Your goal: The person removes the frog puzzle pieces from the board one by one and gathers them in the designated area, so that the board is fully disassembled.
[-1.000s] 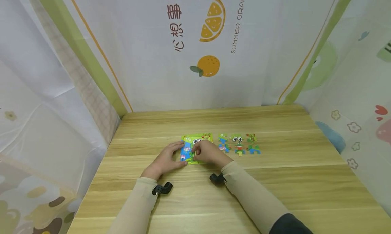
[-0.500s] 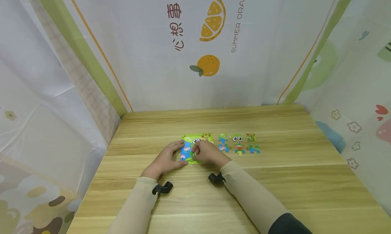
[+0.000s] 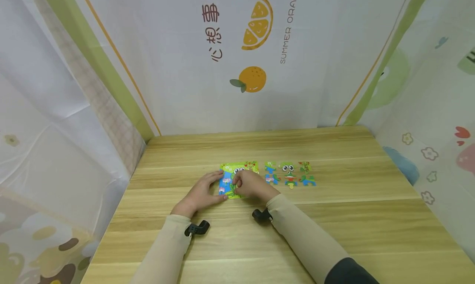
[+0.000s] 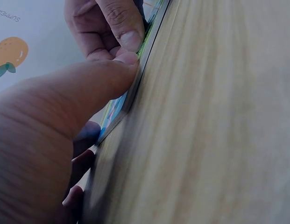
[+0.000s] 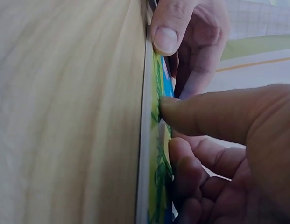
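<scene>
A frog puzzle board (image 3: 225, 188) lies flat on the wooden table, its cartoon picture partly covered by my hands. My left hand (image 3: 201, 196) holds the board at its left side, thumb at the near edge and fingers along the left edge. Over the board's middle is my right hand (image 3: 252, 185) with curled fingers. In the right wrist view the right thumb (image 5: 201, 114) and the curled fingertips (image 5: 186, 163) touch or nearly touch the printed surface, a small gap between them. Whether they pinch a piece is not visible.
Just right of the board lie several loose puzzle pieces in two rows, among them one with frog eyes (image 3: 288, 167) and one with a red mouth (image 3: 291, 182). The wooden table (image 3: 356, 234) ends at a printed white curtain (image 3: 178, 69) behind and at the sides.
Both hands stay at the board. My right wrist has shifted very slightly left, its fingers still at the same part of the picture. The loose pieces have not moved.
</scene>
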A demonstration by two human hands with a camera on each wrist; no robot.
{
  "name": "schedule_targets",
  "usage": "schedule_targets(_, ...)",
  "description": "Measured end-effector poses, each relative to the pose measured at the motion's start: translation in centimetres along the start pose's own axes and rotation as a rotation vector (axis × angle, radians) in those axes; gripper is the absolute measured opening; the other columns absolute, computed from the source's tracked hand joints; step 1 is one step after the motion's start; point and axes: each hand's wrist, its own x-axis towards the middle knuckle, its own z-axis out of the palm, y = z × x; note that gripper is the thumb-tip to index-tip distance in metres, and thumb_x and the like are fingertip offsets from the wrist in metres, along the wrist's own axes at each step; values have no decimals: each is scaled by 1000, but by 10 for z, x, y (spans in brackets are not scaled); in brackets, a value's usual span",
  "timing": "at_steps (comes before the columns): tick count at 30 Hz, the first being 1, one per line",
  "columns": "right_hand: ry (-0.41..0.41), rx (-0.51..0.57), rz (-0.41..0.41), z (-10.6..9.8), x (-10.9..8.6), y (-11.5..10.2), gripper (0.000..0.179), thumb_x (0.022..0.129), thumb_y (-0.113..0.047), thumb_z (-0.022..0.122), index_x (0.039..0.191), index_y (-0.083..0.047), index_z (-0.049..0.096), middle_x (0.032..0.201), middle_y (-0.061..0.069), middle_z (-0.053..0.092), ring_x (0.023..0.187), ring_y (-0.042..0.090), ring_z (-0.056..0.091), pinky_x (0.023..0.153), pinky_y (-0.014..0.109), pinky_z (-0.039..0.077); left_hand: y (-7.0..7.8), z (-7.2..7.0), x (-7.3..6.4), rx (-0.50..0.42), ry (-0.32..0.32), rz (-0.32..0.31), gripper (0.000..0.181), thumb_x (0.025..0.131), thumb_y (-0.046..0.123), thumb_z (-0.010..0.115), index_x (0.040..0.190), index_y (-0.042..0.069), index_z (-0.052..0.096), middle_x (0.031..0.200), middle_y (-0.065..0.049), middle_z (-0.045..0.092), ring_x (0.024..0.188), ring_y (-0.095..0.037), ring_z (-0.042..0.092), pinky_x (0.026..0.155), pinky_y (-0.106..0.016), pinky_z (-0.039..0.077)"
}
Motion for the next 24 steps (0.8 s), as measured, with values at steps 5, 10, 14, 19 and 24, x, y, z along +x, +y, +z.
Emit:
schedule_targets(5, 21, -19, -15, 2, -1, 0, 24, 90, -25, 85, 108, -17, 71, 90, -4, 63, 78, 15, 59, 70, 30, 54, 0, -1, 0, -3, -2, -9, 82, 87, 39, 87, 154, 7, 52, 164, -1, 42, 153, -30, 34, 124, -52, 30)
schedule_targets(10, 68, -61, -43, 5, -3, -2, 30, 86, -29, 89, 109, -16, 74, 87, -5, 61, 74, 13, 56, 64, 28, 52, 3, -2, -1, -4, -4, -14, 82, 87, 39, 87, 155, 8, 51, 165, -1, 42, 153, -31, 33, 124, -54, 30)
schedule_targets(14, 76, -67, -52, 6, -3, -3, 30, 87, -28, 89, 110, -14, 75, 85, -4, 60, 74, 13, 56, 65, 28, 52, 3, -2, -1, -5, 2, -7, 82, 87, 39, 87, 154, 6, 52, 164, -2, 43, 153, -31, 34, 124, -53, 31)
schedule_targets(19, 54, -52, -32, 7, -2, -3, 32, 88, -27, 87, 113, -12, 73, 87, -3, 59, 76, 13, 55, 67, 28, 52, 2, -1, -1, -8, 4, -8, 82, 87, 38, 87, 154, 6, 52, 164, -2, 43, 153, -32, 35, 124, -53, 31)
schedule_targets(24, 50, -25, -15, 8, -1, -2, 32, 88, -25, 88, 110, -13, 69, 91, -1, 59, 78, 14, 55, 68, 29, 52, 1, -1, -2, -17, 3, -5, 82, 88, 39, 87, 154, 6, 51, 164, -2, 42, 153, -32, 34, 124, -54, 31)
